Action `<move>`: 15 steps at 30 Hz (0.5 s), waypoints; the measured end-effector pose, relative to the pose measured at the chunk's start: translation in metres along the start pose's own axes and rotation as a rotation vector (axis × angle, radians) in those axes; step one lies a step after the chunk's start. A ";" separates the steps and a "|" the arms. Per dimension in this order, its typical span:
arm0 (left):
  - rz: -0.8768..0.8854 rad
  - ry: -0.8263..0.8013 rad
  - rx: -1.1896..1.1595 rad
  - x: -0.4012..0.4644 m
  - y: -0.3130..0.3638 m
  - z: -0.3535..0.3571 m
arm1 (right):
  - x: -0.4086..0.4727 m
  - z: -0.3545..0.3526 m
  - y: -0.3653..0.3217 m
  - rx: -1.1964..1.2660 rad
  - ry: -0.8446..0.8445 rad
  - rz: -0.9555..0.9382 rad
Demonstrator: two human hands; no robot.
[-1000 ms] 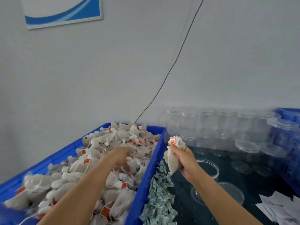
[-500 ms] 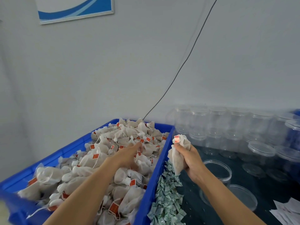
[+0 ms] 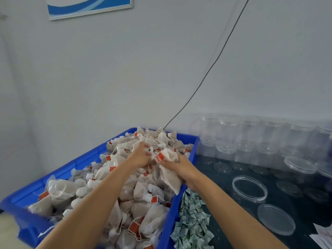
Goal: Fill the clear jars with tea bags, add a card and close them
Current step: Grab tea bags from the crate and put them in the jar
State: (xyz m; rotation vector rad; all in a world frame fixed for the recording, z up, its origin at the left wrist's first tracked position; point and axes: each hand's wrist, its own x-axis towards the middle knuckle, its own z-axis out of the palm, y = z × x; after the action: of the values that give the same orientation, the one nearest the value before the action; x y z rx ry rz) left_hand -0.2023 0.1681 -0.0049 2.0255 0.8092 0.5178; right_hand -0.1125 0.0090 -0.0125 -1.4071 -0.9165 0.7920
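A blue crate (image 3: pixel 75 164) is heaped with white tea bags (image 3: pixel 136 193) carrying orange tags. My right hand (image 3: pixel 179 166) grips a bunch of tea bags (image 3: pixel 168 169) over the crate's right side. My left hand (image 3: pixel 140 155) meets it, fingers pinching a tea bag at that bunch. An open clear jar (image 3: pixel 249 190) stands on the dark table to the right, its clear lid (image 3: pixel 276 219) lying flat in front of it. White cards (image 3: pixel 323 236) lie at the bottom right corner.
Stacked rows of lidded clear jars (image 3: pixel 260 141) line the wall at the back right. A pile of small green-printed packets (image 3: pixel 193 223) lies beside the crate's right wall. A black cable (image 3: pixel 215 62) hangs down the wall behind the crate.
My right hand has moved left with its bunch of tea bags, from above the table to over the crate. My left hand has lifted from the heap to meet it.
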 end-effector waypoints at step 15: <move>0.147 -0.497 0.452 -0.033 -0.019 -0.023 | 0.004 0.006 0.014 -0.168 0.237 -0.113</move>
State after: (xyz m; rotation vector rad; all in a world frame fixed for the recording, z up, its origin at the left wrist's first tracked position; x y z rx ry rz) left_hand -0.2464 0.1662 -0.0103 2.4939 0.4996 -0.1153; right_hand -0.1153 0.0163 -0.0263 -1.5430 -0.8840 0.4603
